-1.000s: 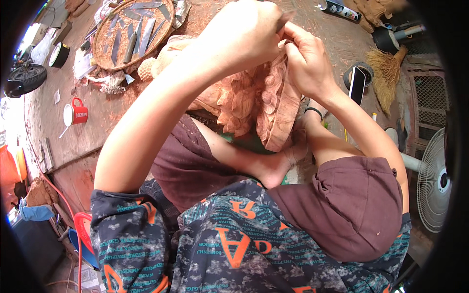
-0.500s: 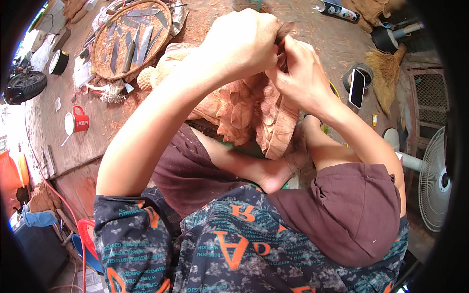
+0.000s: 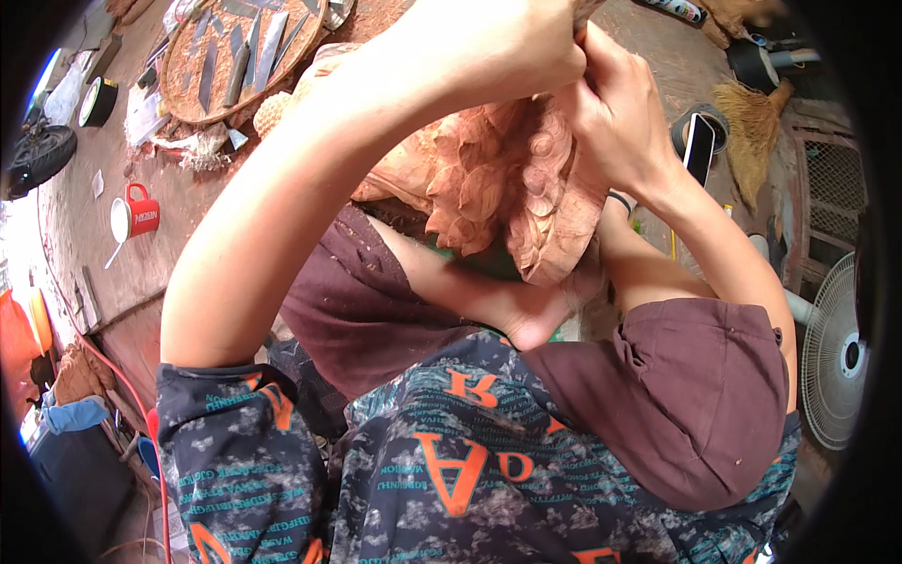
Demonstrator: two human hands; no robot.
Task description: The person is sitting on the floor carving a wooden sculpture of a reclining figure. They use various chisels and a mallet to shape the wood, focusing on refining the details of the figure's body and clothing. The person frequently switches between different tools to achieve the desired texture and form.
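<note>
Red-brown, scale-carved wooden block (image 3: pixel 479 179) lay nearer bare R hand (image 3: pixel 622 113)

Block's long axis ran approx. far L to near R, partly hidden by bare L forearm (image 3: pixel 310 183), just beyond bare bent leg (image 3: pixel 451 274). R hand was over its far R edge, fingers bent; contact & hold hidden, couldn't tell. Bare L hand (image 3: pixel 536 47) was a bit farther, grip closed round thin dark-brown sliver (image 3: pixel 585 11), mostly cut off at far edge.

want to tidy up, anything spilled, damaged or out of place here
No clear damage on the reddish carved wooden piece. Reddish wood chips litter the brown floor beyond it. The black-edged rectangular phone looks odd, tilted rather than flat beside the dark round container; contact is unclear.
</note>
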